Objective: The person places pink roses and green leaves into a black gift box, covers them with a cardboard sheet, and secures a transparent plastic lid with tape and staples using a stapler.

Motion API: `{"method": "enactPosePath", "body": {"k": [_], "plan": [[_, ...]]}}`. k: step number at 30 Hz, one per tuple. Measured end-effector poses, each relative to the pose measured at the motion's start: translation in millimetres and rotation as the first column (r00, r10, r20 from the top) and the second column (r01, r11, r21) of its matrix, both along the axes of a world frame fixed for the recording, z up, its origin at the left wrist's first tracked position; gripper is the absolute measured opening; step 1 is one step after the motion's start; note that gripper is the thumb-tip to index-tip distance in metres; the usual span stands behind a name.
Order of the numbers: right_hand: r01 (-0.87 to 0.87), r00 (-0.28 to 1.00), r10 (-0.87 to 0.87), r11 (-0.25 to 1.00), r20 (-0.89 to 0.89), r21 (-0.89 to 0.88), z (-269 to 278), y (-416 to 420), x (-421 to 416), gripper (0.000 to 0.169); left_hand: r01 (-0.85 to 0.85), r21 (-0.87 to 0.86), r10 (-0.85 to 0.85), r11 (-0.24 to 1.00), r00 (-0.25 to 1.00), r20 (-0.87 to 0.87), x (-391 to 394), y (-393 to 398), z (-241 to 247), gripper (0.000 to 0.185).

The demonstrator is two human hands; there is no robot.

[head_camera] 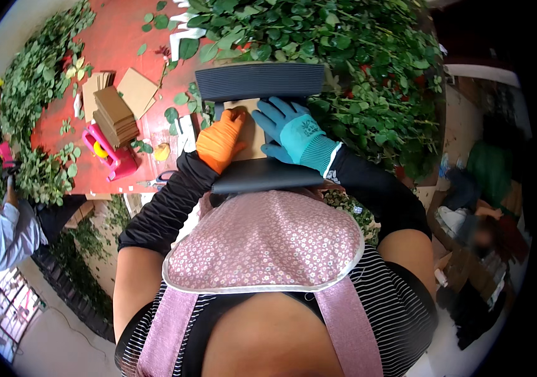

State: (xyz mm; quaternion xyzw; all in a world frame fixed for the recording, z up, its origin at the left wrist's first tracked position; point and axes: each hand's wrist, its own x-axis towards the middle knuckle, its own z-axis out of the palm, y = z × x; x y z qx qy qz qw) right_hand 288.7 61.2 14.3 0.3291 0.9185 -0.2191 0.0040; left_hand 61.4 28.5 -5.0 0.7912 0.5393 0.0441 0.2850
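My left hand point(221, 139) wears an orange glove and rests over the left side of a brown cardboard sheet point(252, 136). Its fingers look partly curled; whether they pinch anything is hidden. In a teal and blue coated glove, my right hand point(292, 129) lies palm down at the sheet's right side, fingers spread. The cardboard sits between a ridged black panel point(259, 81) on its far side and a smooth black panel point(268, 175) close to my apron point(264, 240).
Leafy stems point(372, 94) heap at right. Left on the red table point(117, 28) are stacked cardboard pieces point(115, 118), a pink tape dispenser point(110, 155), scissors point(162, 179) and white plastic pieces point(186, 35). More foliage point(37, 70) and another person point(12, 231) are at far left.
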Motion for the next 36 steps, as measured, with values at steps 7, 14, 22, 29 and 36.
{"method": "enactPosePath", "body": {"k": [7, 14, 22, 29, 36], "plan": [[-0.078, 0.997, 0.078, 0.997, -0.002, -0.008, -19, -2, -17, 0.078, -0.119, -0.046, 0.128, 0.992, 0.928, 0.349, -21, -3, -16, 0.067], [-0.09, 0.991, 0.092, 0.996, 0.098, -0.026, -15, -2, -25, 0.077, -0.192, -0.326, 0.345, 0.926, 0.784, 0.516, -88, -11, -41, 0.049], [-0.143, 0.972, 0.133, 0.989, 0.195, 0.04, -15, -4, -29, 0.072, -0.062, 0.01, 0.059, 0.998, 0.984, 0.169, -15, -2, 3, 0.068], [-0.093, 0.972, 0.104, 0.994, 0.209, -0.058, -9, -3, -27, 0.071, 0.018, 0.04, -0.018, 0.999, 1.0, 0.007, -3, -4, -2, 0.082], [-0.029, 0.959, 0.045, 0.998, 0.281, -0.06, 96, 82, -38, 0.031, 0.059, 0.041, -0.054, 0.997, 0.992, -0.116, -4, -8, -18, 0.089]]}}
